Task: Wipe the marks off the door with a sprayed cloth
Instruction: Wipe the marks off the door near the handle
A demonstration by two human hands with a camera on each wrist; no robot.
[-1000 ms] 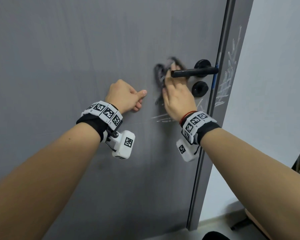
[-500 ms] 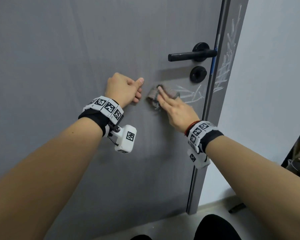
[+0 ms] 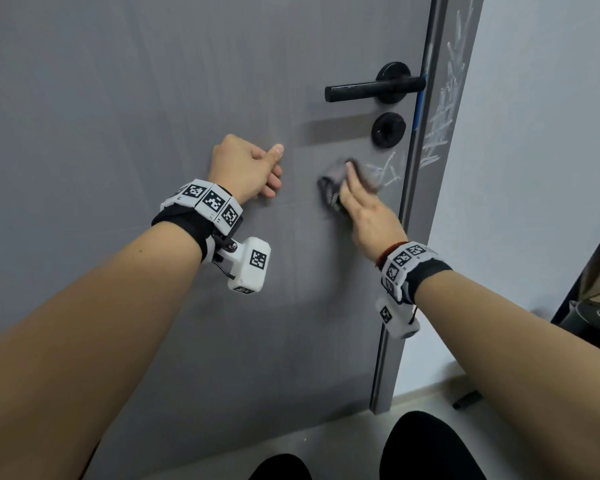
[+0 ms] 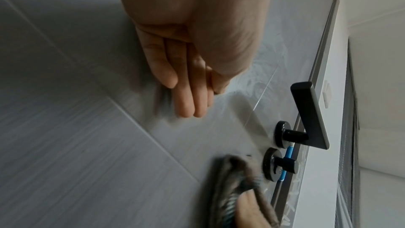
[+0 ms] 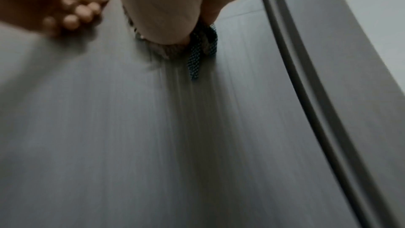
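A grey door point(image 3: 118, 98) bears white scribbled marks point(image 3: 385, 171) below the lock knob point(image 3: 388, 128), and more marks point(image 3: 440, 123) run up its narrow edge. My right hand point(image 3: 355, 192) presses a crumpled grey patterned cloth point(image 3: 329, 188) flat against the door with straight fingers, just left of the lower marks. The right wrist view shows the cloth point(image 5: 201, 46) bunched under the palm. My left hand point(image 3: 243, 168) leans on the door as a fist with the thumb out, left of the cloth, holding nothing. Its fingers point(image 4: 188, 93) are folded together.
A black lever handle point(image 3: 368, 88) juts out above the lock knob and the cloth. A white wall stands beyond the door edge. A dark round object point(image 3: 596, 320) sits at lower right, and a small black item point(image 3: 466, 400) lies on the floor.
My right hand has slid the cloth down from beside the handle to below the lock knob, then slightly right toward the marks. The left fist has stayed in place on the door.
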